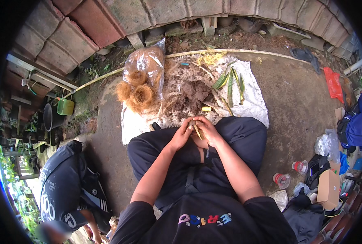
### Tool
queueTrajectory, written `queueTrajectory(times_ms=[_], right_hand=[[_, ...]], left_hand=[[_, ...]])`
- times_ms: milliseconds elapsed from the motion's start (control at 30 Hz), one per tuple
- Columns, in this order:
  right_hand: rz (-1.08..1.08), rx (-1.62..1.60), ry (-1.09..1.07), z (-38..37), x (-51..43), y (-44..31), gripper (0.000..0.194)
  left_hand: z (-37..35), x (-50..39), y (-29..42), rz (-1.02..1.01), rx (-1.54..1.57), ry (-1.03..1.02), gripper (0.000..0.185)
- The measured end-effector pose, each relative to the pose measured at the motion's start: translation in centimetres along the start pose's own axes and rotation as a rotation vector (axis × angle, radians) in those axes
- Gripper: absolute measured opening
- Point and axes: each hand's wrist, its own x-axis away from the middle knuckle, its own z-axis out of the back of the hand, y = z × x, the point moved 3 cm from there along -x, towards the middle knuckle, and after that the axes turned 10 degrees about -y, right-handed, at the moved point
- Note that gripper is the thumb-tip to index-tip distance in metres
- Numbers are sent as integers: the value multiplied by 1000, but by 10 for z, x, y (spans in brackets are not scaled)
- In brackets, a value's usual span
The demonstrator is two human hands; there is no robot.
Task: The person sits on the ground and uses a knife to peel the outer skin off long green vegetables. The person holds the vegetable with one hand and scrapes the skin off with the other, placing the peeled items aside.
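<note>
My left hand (182,135) and my right hand (208,131) meet over my lap, both closed around a small dark lump of soil (192,123). A narrow yellow-green leaf piece (198,133) sticks out of it towards me, between the thumbs. My fingers hide most of the lump. Just beyond the hands, a heap of dark moist soil (193,93) lies on a white woven sheet (254,100). A small yellow spool-like object (206,109) rests at its near edge. Several long green leaves with yellow margins (230,82) lie to the right of the heap.
Coconut-fibre nests (141,96) spill from a clear plastic bag (144,61) at left. Yellow fibre strands (211,58) lie at the sheet's far edge. Another person (65,189) bends over at lower left. Plastic cups (281,180) and a cardboard box (328,189) stand at right.
</note>
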Motion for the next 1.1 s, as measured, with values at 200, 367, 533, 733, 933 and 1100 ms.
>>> queueTrajectory(times_ms=[200, 367, 533, 733, 933, 1100], right_hand=[[-53, 129, -65, 6, -4, 4, 23], [-47, 233, 69, -4, -2, 9, 30], [-103, 170, 105, -3, 2, 11, 51], [-150, 256, 11, -8, 4, 6, 52], [-113, 293, 30, -14, 6, 10, 49], [2, 268, 133, -8, 4, 21, 36]], left_hand=[[-2, 5, 2, -67, -76, 12, 42], [-2, 2, -6, 18, -84, 110, 45], [-5, -5, -14, 120, -48, 140, 51], [-4, -5, -20, 172, 128, 15, 57], [-7, -3, -15, 126, 129, 22, 49], [-10, -2, -4, 93, 159, 20, 41]])
